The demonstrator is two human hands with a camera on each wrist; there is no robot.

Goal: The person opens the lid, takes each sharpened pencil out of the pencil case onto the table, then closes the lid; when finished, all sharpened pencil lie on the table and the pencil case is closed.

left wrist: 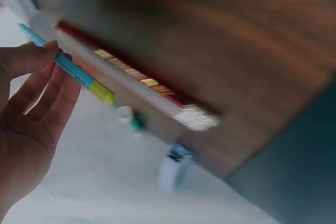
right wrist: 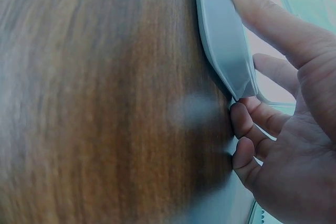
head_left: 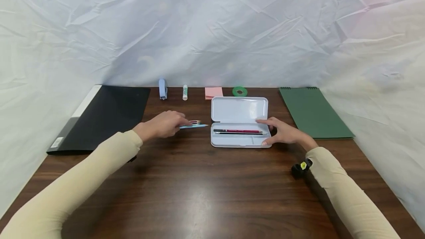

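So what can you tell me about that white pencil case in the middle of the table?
The pencil case is a flat, rounded-corner box, white and plastic-looking, lying open on the brown wooden table. Its lid is folded back away from the person. The tray holds a red pencil and a dark one beside it, lying lengthwise, with a small divided section along the front. The right hand steadies its right end, thumb at the front edge, fingers on the far rim.

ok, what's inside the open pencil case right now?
The white pencil case holds a red pencil and a dark one beside it. The right hand grips its right end, covering that corner.
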